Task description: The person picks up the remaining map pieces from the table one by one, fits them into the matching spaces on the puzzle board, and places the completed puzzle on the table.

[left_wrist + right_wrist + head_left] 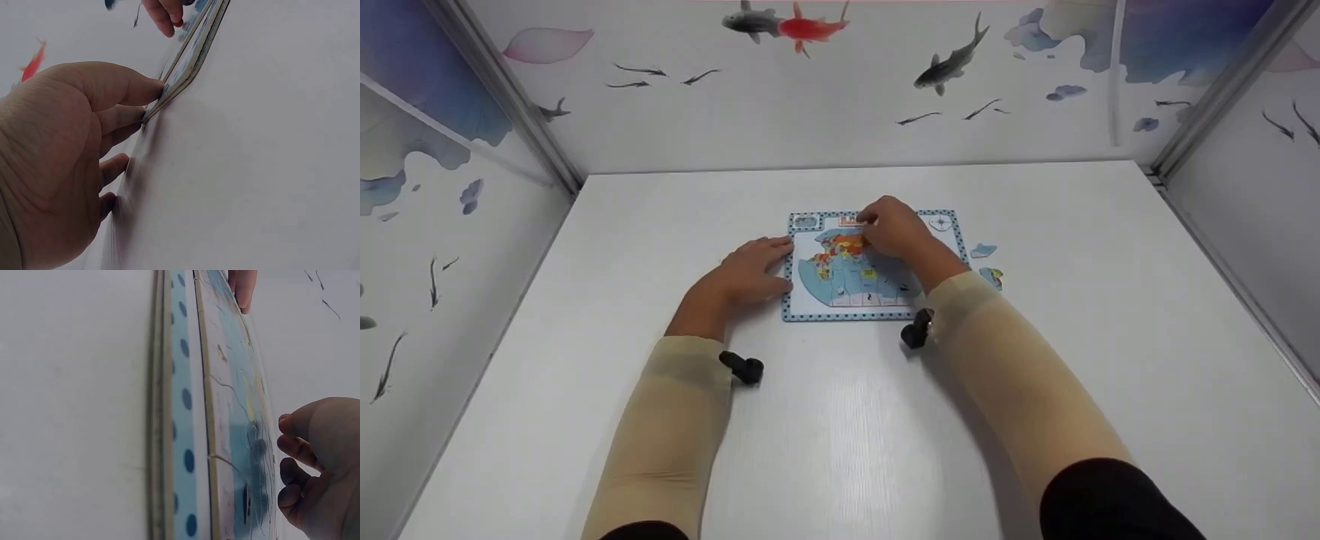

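Note:
A map puzzle board [844, 311] with a dotted blue border lies flat on the table. My left hand [746, 274] rests at its left side, fingers spread and relaxed; in the left wrist view the thumb of that hand [62, 152] touches the board's edge [197, 62]. Over the upper middle of the map, my right hand [896, 229] has its fingers bent down, and the left wrist view shows a small red bit of a puzzle piece [178, 23] at its fingertips. The right wrist view has the curled fingers of this hand [323, 467] beyond the map [239, 377], the piece hidden.
Right of the board, two loose pieces lie on the white table [840, 420]: a light blue one [982, 250] and a multicoloured one [991, 278]. White panels printed with fish [810, 28] stand behind the table and at both sides.

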The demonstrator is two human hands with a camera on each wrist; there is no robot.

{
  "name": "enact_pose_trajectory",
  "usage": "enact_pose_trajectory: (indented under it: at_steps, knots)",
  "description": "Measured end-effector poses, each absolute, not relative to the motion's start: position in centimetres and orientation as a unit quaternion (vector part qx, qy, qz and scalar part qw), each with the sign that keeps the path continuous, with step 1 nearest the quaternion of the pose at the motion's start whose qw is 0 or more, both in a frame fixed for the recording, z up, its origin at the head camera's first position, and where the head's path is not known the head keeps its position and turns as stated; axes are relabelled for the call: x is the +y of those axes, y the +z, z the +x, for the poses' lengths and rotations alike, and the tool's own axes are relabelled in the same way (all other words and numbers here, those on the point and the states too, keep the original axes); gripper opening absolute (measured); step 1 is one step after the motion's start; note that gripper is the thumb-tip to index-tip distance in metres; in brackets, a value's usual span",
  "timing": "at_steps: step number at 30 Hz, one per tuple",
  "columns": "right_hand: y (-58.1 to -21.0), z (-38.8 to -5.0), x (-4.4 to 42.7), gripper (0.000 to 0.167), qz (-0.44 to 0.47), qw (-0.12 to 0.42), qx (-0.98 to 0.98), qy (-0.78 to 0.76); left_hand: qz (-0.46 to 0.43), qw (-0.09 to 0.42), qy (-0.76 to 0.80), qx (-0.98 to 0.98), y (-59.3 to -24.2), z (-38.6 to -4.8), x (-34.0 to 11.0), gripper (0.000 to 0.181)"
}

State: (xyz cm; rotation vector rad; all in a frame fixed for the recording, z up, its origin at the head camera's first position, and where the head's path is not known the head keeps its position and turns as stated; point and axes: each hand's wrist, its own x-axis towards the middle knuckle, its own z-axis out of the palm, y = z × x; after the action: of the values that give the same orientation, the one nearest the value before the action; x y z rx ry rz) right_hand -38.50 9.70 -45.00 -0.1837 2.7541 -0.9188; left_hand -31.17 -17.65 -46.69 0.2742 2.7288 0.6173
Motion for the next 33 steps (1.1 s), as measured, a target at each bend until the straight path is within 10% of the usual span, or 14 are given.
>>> enact_pose_trajectory:
  at_steps: [33]
  knots:
    - [-40.3, -31.4, 27.0, 0.047, -0.008, 0.068, 0.943, -0.327, 0.081, 0.166, 0.230, 0.956, -47.0, -31.0, -17.7, 0.080]
